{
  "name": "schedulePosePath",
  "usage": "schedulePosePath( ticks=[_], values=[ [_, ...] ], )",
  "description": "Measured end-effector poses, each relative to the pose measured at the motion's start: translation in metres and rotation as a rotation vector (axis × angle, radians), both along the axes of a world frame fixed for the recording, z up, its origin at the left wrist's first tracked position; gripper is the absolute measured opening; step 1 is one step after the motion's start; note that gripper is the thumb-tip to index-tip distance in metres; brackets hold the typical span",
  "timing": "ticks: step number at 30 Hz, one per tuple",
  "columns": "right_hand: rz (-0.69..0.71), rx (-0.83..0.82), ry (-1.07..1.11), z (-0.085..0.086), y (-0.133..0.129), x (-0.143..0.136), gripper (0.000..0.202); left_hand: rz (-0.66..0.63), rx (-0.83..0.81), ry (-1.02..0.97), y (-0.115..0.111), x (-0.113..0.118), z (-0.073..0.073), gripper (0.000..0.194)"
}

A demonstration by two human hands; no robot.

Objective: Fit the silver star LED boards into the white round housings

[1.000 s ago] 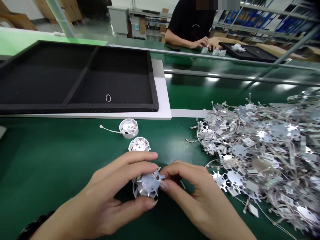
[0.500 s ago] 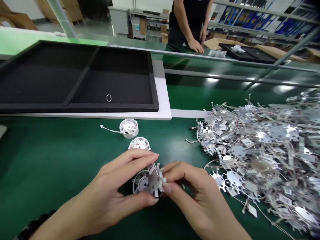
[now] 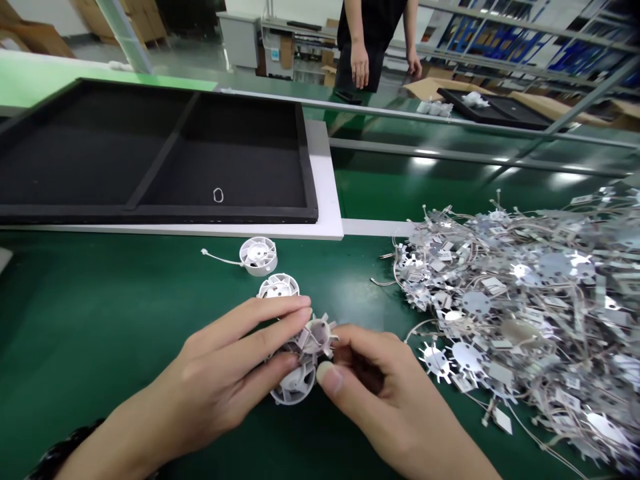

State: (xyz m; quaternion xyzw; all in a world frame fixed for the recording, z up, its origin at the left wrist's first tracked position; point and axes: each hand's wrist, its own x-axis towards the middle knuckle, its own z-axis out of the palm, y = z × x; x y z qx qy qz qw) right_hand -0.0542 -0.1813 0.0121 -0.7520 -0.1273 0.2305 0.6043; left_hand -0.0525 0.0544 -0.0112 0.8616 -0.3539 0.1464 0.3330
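A silvery metal piece with bent tabs around its rim (image 3: 319,335) is between my two hands, tilted above a white round fan housing (image 3: 295,388). My left hand (image 3: 220,377) grips the metal piece from the left, fingers over its top and thumb below, at the housing. From the other side, my right hand (image 3: 387,393) has its bent index finger at the tabs and its thumb near the housing's rim. Fingers partly hide both parts. Just beyond my left fingers sits a second white fan housing (image 3: 279,285), and behind it another housing with a cable (image 3: 259,255).
A large heap of silvery tabbed plates with thin cables (image 3: 500,300) covers the right side of the green table (image 3: 125,300). At the back left lies a black divided tray (image 3: 240,147) on a white board (image 3: 327,200). Across the bench stands a person (image 3: 373,40).
The metal piece has tipped and shifted slightly up and right, showing more of the white housing below. My left thumb has drawn back. The person opposite has lifted a hand off the bench.
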Motion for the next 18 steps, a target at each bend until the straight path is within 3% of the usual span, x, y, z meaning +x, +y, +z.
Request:
schedulePosePath(
  ticks=[12, 18],
  values=[
    [0.076, 0.093, 0.08, 0.0054, -0.0034, -0.0009, 0.032, -0.116, -0.096, 0.113, 0.0011, -0.0021, 0.0004, 0.049],
    [0.112, 0.077, 0.04, 0.004, -0.0017, 0.0027, 0.031, -0.051, -0.197, 0.327, -0.0031, -0.0035, 0.0054, 0.052]
  ],
)
